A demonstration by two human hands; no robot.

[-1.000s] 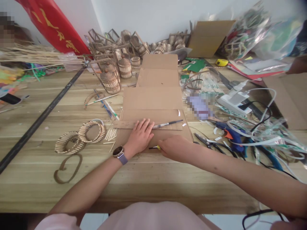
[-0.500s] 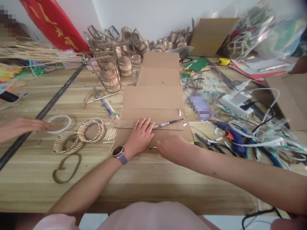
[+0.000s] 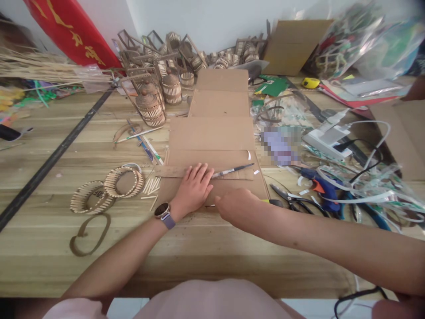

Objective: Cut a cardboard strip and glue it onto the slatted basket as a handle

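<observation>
My left hand (image 3: 196, 190), with a watch (image 3: 162, 210) on its wrist, lies flat with fingers stretched over a cardboard strip (image 3: 172, 172). Beneath that is a long folded cardboard sheet (image 3: 212, 133). A pen (image 3: 233, 170) lies on the strip beside my left fingertips. My right hand (image 3: 234, 206) is closed near the sheet's front edge. A thin dark pointed tip (image 3: 210, 206) sticks out to its left; the rest is hidden in the fist. Behind my right wrist shows a yellow and black handle (image 3: 275, 203); whether it belongs to that tip I cannot tell.
Two slatted bamboo rings (image 3: 124, 182), short sticks (image 3: 152, 186) and a curled brown band (image 3: 89, 235) lie at left. Scissors (image 3: 292, 199), a blue glue gun (image 3: 323, 188) and a power strip (image 3: 328, 139) with cables lie at right. Small bamboo baskets (image 3: 150, 106) stand at the back.
Another person's hand at the left and the white ring it was touching have gone from view. The view has shifted slightly. My own hands keep nearly the same place.
</observation>
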